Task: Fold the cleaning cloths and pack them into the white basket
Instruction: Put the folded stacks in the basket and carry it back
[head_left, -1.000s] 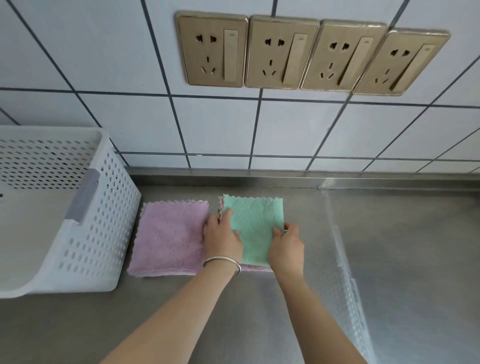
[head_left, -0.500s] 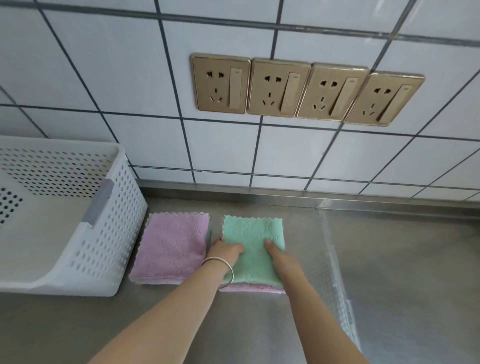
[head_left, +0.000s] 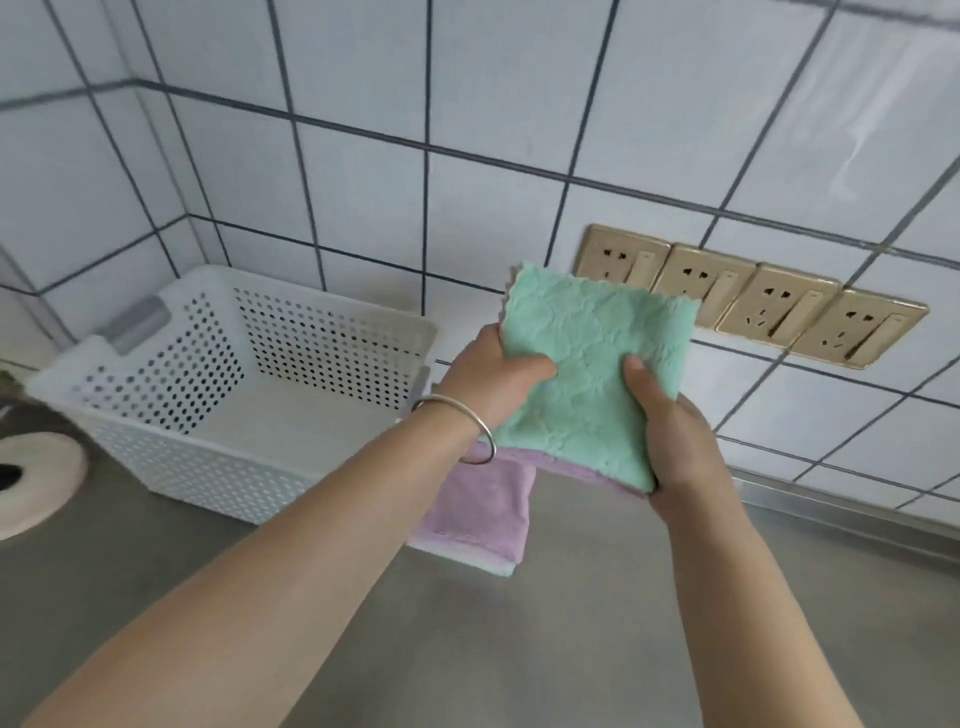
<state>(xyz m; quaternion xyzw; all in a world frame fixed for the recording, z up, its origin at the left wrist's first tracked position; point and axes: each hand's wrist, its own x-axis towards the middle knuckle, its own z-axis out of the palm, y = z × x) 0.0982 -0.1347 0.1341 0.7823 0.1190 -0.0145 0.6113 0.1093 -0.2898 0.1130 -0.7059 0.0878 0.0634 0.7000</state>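
Green cloth (head_left: 587, 374), folded, is lifted clear, gripped by left hand (head_left: 493, 379) and right hand (head_left: 670, 431). Purple cloth (head_left: 478, 509) remains on counter; white basket (head_left: 332, 322), at left, appears empty.

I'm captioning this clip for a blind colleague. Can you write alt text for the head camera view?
Both hands lift a folded stack of cloths, green cloth on top, above a steel counter: left hand and right hand grip its sides. A purple cloth lies on the counter beside an empty white basket; tiled wall behind.
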